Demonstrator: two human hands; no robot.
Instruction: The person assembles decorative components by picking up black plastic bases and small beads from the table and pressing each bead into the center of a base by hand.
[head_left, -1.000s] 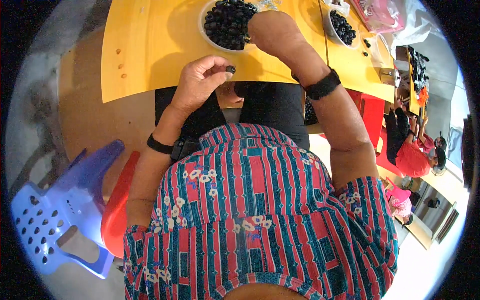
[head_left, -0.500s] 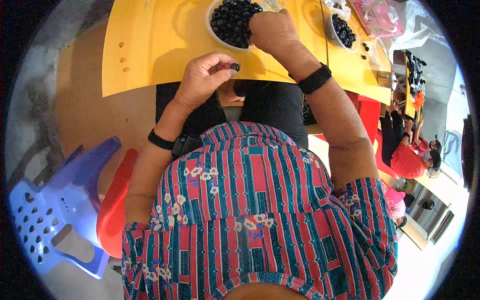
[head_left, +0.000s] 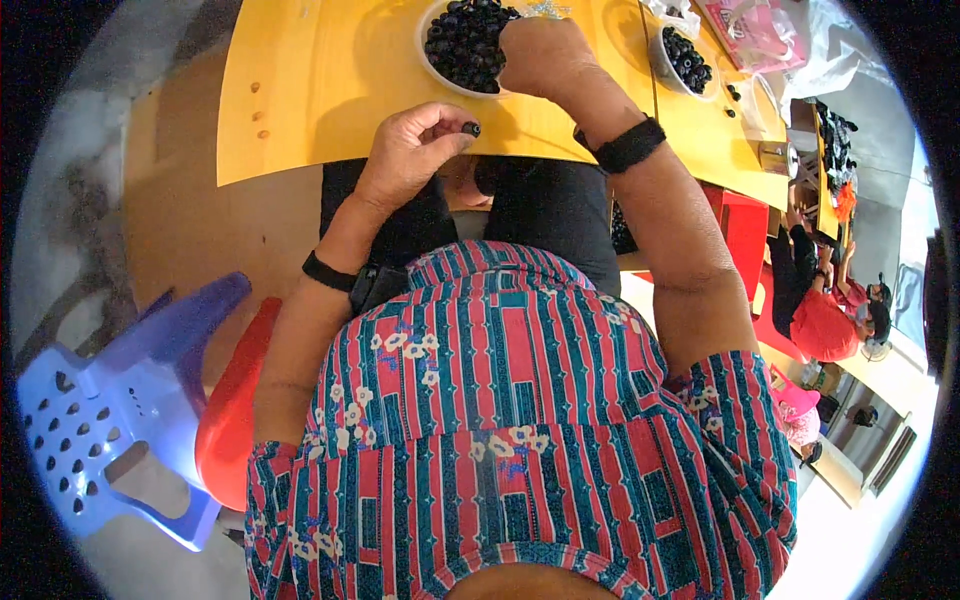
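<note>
My left hand (head_left: 408, 150) is just above the near edge of the yellow table (head_left: 320, 90), pinching a small black round piece (head_left: 471, 129) with a hole in its end between thumb and fingertips. My right hand (head_left: 550, 58) is curled at the right side of a white round bowl (head_left: 424, 62). Its fingers point away and are hidden behind the back of the hand, so what they hold does not show. Many similar black pieces (head_left: 462, 48) fill the bowl. Small clear bits (head_left: 546, 10) lie on the table beyond my right hand.
Right of my right hand stands a second tub (head_left: 658, 62) of black pieces, with a few loose pieces (head_left: 733, 93) beside it. A pink bag (head_left: 745, 35) lies behind. Blue (head_left: 120, 400) and red (head_left: 235, 410) plastic chairs stand at left. Other people (head_left: 825, 325) sit far right.
The whole view has shifted slightly. My left hand keeps its pinch on the black piece, and my right hand stays at the bowl's right side with little visible movement.
</note>
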